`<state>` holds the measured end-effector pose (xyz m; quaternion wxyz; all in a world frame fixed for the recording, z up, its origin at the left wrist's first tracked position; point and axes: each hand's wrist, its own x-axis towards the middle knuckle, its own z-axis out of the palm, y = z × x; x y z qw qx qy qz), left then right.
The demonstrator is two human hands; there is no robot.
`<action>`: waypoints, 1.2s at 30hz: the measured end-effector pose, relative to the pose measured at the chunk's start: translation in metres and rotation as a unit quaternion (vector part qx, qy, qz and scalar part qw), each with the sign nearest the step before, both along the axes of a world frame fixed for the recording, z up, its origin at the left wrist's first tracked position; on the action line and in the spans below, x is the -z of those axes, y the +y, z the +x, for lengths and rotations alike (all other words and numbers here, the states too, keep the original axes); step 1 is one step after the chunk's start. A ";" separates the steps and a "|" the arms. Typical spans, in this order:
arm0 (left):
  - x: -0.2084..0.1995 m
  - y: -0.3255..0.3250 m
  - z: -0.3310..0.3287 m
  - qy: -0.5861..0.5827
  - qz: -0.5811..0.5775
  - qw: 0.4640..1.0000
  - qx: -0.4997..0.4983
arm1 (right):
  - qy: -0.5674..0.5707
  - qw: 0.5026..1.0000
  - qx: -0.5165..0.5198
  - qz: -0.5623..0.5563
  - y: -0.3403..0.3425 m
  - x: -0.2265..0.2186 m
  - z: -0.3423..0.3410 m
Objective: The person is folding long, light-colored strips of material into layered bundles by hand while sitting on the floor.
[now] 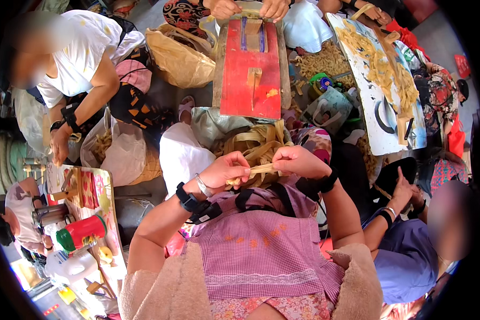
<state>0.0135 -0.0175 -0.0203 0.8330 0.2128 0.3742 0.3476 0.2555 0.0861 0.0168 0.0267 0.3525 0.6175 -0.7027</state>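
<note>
Between my two hands is a short, pale yellow folded strip (263, 168), held roughly level above my lap. My left hand (230, 169) pinches its left end, and a bit of the same pale material pokes out below those fingers. At the other end, the thumb and fingers of my right hand (299, 161) are closed on the strip. Just beyond both hands lies a heap of long, tan, ribbon-like strips (257, 143) in a pale bag (210, 124). What the strips are made of I cannot tell.
Ahead stands a red-topped wooden board (250, 93) with small wooden blocks; a co-worker's hands (248, 8) are at its far end. A white board (376, 69) covered in yellow strips is at right. At left are a brown paper bag (181, 56) and a red tin (85, 233) on a table.
</note>
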 end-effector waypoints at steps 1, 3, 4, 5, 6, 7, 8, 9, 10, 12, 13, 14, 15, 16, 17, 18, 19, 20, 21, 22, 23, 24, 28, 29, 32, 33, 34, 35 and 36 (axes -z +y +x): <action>-0.006 0.003 -0.002 0.026 -0.011 1.000 0.012 | 0.015 1.000 -0.008 -0.008 0.003 0.004 0.001; 0.000 0.014 -0.007 0.119 0.102 0.988 -0.001 | 0.001 1.000 -0.014 -0.003 0.013 0.004 0.000; 0.004 0.023 -0.011 0.166 0.158 0.973 -0.007 | -0.004 1.000 -0.016 -0.001 0.020 0.004 -0.002; 0.008 0.035 -0.017 0.258 0.220 0.940 -0.023 | 0.002 0.998 -0.035 0.056 0.030 0.011 -0.003; 0.011 0.049 -0.023 0.346 0.280 0.894 -0.040 | -0.030 0.983 -0.076 0.163 0.043 0.014 -0.006; -0.004 0.064 -0.024 0.461 0.334 0.822 -0.028 | -0.019 0.972 0.007 0.234 0.050 0.022 -0.012; -0.009 0.080 -0.022 0.529 0.372 0.761 -0.053 | -0.006 0.948 0.088 0.305 0.055 0.024 -0.022; -0.006 0.095 -0.020 0.537 0.426 0.719 -0.111 | -0.025 0.921 0.126 0.367 0.062 0.023 -0.031; 0.000 0.109 -0.019 0.542 0.477 0.671 -0.169 | -0.043 0.889 0.164 0.426 0.070 0.022 -0.042; 0.007 0.136 -0.020 0.581 0.485 0.626 -0.189 | -0.051 0.898 0.218 0.380 0.087 0.028 -0.054; 0.014 0.147 -0.020 0.599 0.486 0.606 -0.197 | -0.080 0.902 0.214 0.367 0.097 0.034 -0.056; 0.020 0.155 -0.020 0.624 0.468 0.603 -0.167 | -0.110 0.904 0.212 0.354 0.106 0.042 -0.056; 0.026 0.162 -0.019 0.649 0.450 0.598 -0.137 | -0.119 0.904 0.214 0.351 0.114 0.060 -0.055; 0.030 0.164 -0.020 0.674 0.429 0.592 -0.109 | -0.156 0.882 0.222 0.385 0.116 0.065 -0.053; 0.035 0.161 -0.023 0.692 0.412 0.580 -0.125 | -0.192 0.858 0.229 0.418 0.119 0.069 -0.050; 0.039 0.153 -0.028 0.686 0.391 0.604 -0.108 | -0.228 0.830 0.236 0.451 0.121 0.073 -0.044; 0.030 0.142 -0.030 0.678 0.372 0.628 -0.087 | -0.202 0.852 0.228 0.425 0.120 0.074 -0.032; 0.024 0.125 -0.033 0.672 0.347 0.651 -0.069 | -0.194 0.887 0.230 0.349 0.109 0.061 -0.031; 0.028 0.110 -0.037 0.656 0.373 0.655 -0.042 | -0.142 0.914 0.230 0.301 0.098 0.055 -0.029; 0.030 0.093 -0.041 0.640 0.398 0.657 -0.015 | -0.090 0.936 0.229 0.252 0.082 0.046 -0.028; 0.032 0.077 -0.042 0.623 0.422 0.658 0.012 | -0.065 0.955 0.214 0.196 0.064 0.031 -0.031; 0.032 0.065 -0.037 0.657 0.444 0.609 -0.013 | -0.039 0.968 0.202 0.141 0.046 0.018 -0.036; -0.013 0.047 0.002 0.608 0.567 0.556 -0.028 | 0.060 0.987 0.140 -0.047 -0.005 0.009 -0.048; -0.001 0.047 -0.003 0.597 0.600 0.533 0.010 | 0.057 0.990 0.109 -0.064 -0.009 0.003 -0.045; -0.011 0.040 -0.005 0.598 0.575 0.543 -0.128 | 0.007 0.994 0.099 -0.036 -0.014 0.004 -0.031; -0.022 0.036 -0.004 0.597 0.588 0.532 -0.124 | -0.016 0.994 0.109 -0.016 -0.016 0.008 -0.027; -0.029 0.032 0.000 0.599 0.617 0.503 -0.087 | -0.004 0.996 0.087 0.029 -0.019 0.012 -0.027; -0.033 0.027 0.005 0.599 0.644 0.473 -0.050 | 0.007 0.995 0.064 0.074 -0.023 0.017 -0.028; -0.034 0.026 0.010 0.598 0.670 0.440 -0.013 | 0.019 0.992 0.041 0.118 -0.027 0.019 -0.031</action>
